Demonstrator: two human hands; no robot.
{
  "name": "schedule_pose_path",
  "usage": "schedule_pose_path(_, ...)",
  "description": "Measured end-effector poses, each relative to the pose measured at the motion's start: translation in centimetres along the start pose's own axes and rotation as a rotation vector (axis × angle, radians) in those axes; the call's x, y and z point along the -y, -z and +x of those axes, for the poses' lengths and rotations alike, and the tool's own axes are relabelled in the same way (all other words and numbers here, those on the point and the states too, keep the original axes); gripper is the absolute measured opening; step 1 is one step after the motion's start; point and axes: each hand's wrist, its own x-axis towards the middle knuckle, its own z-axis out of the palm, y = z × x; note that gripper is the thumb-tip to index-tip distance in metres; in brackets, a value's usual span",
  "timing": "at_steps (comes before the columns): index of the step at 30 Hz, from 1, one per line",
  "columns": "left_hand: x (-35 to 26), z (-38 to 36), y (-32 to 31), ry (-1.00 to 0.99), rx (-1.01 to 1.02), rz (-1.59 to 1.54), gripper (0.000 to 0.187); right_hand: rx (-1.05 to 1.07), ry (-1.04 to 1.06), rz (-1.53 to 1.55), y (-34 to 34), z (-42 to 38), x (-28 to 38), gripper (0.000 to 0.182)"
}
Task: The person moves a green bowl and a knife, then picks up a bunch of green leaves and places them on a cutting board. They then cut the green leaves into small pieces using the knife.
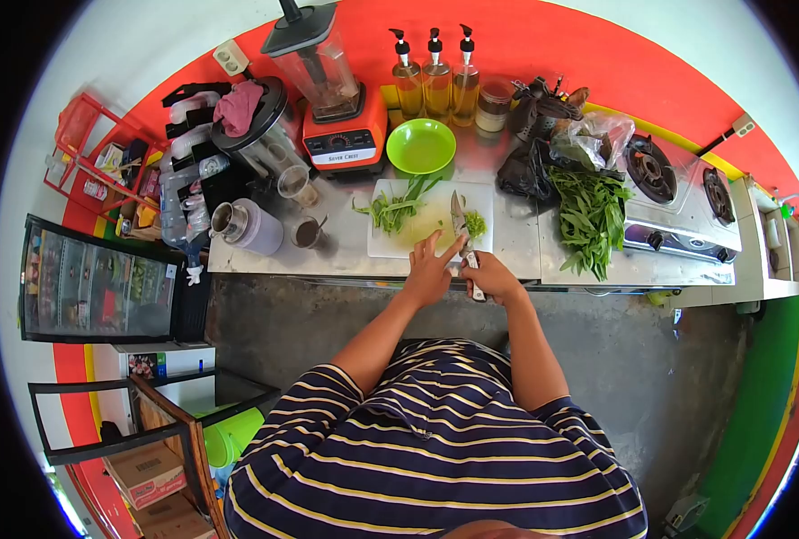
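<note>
My right hand (495, 278) is wrapped round the handle of a kitchen knife (458, 210), whose blade points away from me over a white cutting board (383, 245). Just left of it, my left hand (430, 269) has its fingers spread over the board's near edge, the fingertips right by the base of the blade. Finely chopped greens (477, 225) lie to the right of the blade. Longer leafy greens (392, 212) rest on the left half of the board, some reaching over its far edge. Behind the board stands a lime-green bowl (421, 149).
A red blender (342, 142), oil pump bottles (436, 87) and a lidded jar (493, 108) line the back wall. To the right are a black plastic bag (523, 171), a leafy bunch (590, 216) and a gas stove (687, 202). A steel jug (248, 226) and dark cup (310, 235) stand left.
</note>
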Motion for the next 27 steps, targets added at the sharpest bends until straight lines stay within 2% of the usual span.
schedule_pose_path(3,-0.5,-0.1,-0.4,-0.047,-0.017,-0.057,0.084,0.072,-0.066,0.051,0.7,-0.5,0.9,0.013)
schedule_pose_path(5,-0.9,0.3,-0.4,-0.012,-0.043,-0.037,0.085,0.129,-0.108,-0.13,1.6,-0.7,1.4,0.014)
schedule_pose_path(12,-0.6,3.1,-1.4,0.084,-0.095,0.034,0.094,0.212,-0.062,-0.081,3.6,-2.7,2.6,0.014)
schedule_pose_path(15,-0.2,4.1,-1.8,0.12,-0.074,0.085,0.096,0.194,-0.071,-0.113,4.6,-4.1,3.8,0.008)
schedule_pose_path(17,0.2,4.8,-1.5,0.17,-0.046,0.071,0.095,0.184,-0.11,0.004,5.2,-4.5,3.6,0.012)
schedule_pose_path(19,1.0,5.5,-1.0,0.216,-0.012,0.06,0.095,0.128,-0.098,-0.05,5.5,-4.7,3.0,0.015)
schedule_pose_path(21,1.4,6.1,0.1,0.297,-0.087,-0.045,0.094,0.069,-0.085,-0.086,5.6,-4.4,2.7,0.018)
schedule_pose_path(23,0.8,5.9,1.3,0.27,-0.089,-0.064,0.092,-0.145,0.187,-0.618,5.1,-3.8,2.3,0.028)
schedule_pose_path(25,-0.8,5.2,2.8,0.096,-0.109,-0.063,0.085,-0.198,0.198,-0.651,4.2,-3.5,2.5,0.03)
schedule_pose_path(27,-2.1,4.3,3.6,0.001,-0.07,-0.058,0.079,-0.298,0.247,-0.825,3.3,-3.8,3.1,0.029)
